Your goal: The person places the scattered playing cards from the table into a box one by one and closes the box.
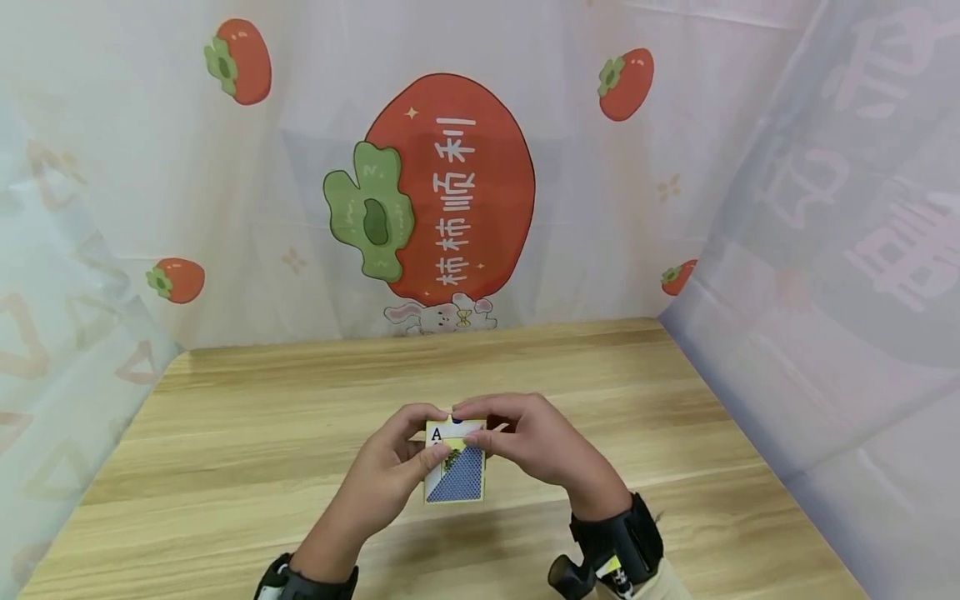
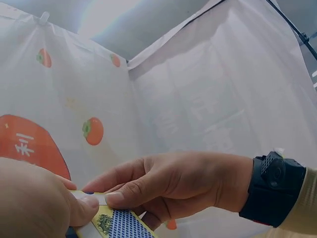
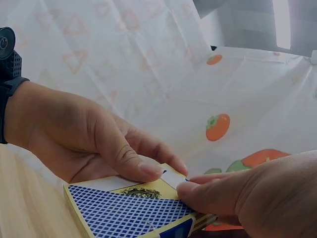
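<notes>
A small playing-card box [image 1: 461, 483], with a letter A and a blue patterned triangle on its face, is held above the table between both hands. At the box's left side, my left hand [image 1: 384, 473] grips it, thumb on the front face and fingers behind. My right hand [image 1: 543, 442] pinches the upper right part, its thumb on the face and index finger at the top edge. In the right wrist view, the box [image 3: 124, 213] shows its blue lattice print and yellow edges. Both thumbs lie near its top end, partly covering the print.
Beneath the hands lies a wood-grain table [image 1: 300, 400]. A white curtain with printed persimmons [image 1: 465, 183] stands along the back, and more curtain [image 1: 847, 250] closes the sides. Black straps with cameras [image 1: 618, 542] are on the wrists.
</notes>
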{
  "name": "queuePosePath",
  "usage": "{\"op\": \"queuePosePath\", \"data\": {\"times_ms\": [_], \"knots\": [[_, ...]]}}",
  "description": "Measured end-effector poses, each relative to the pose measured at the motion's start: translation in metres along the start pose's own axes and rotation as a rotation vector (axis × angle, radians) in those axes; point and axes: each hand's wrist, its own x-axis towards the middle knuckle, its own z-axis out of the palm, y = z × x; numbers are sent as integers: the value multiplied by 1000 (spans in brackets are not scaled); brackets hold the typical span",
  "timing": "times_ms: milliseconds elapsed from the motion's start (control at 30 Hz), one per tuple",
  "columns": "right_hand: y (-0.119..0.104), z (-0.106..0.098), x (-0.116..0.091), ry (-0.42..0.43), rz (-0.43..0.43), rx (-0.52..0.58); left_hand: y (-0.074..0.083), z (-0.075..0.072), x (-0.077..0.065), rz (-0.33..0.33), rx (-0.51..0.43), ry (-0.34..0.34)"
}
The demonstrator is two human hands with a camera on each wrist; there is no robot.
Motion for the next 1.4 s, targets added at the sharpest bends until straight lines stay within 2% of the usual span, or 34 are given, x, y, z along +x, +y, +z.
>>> {"op": "queuePosePath", "data": {"times_ms": [67, 167, 267, 367, 533, 633, 733, 833, 933, 1000, 1100, 1167, 1233, 1300, 1400], "knots": [[8, 3, 3, -16, 39, 11, -8, -2, 2, -51, -27, -23], [29, 15, 9, -50, 127, 48, -27, -4, 5, -168, -50, -46], [58, 31, 13, -93, 212, 66, -53, -6, 5, -279, -21, -58], [84, 46, 15, -121, 252, 43, -77, -6, 5, -327, 70, -75], [108, 60, 16, -99, 248, -31, -101, -6, 8, -263, 348, -57], [113, 64, 18, -91, 220, -115, -108, -6, 13, -208, 502, -35], [114, 67, 19, -100, 201, -199, -110, -4, 15, -167, 599, -32], [108, 66, 16, -123, 176, -291, -105, -2, 14, -145, 659, -37], [93, 63, 8, -146, 145, -442, -92, -4, 7, -124, 729, -65], [81, 61, -2, -163, 111, -549, -82, -8, -1, -84, 780, -105], [67, 59, -19, -210, 57, -667, -72, -14, -18, -5, 859, -203], [63, 60, -29, -250, 11, -710, -70, -16, -28, 26, 878, -263], [62, 61, -34, -280, -29, -741, -72, -16, -35, 37, 899, -295], [63, 63, -35, -291, -49, -765, -75, -15, -38, 34, 899, -296], [64, 65, -34, -297, -34, -773, -79, -12, -38, 52, 920, -273]]}}
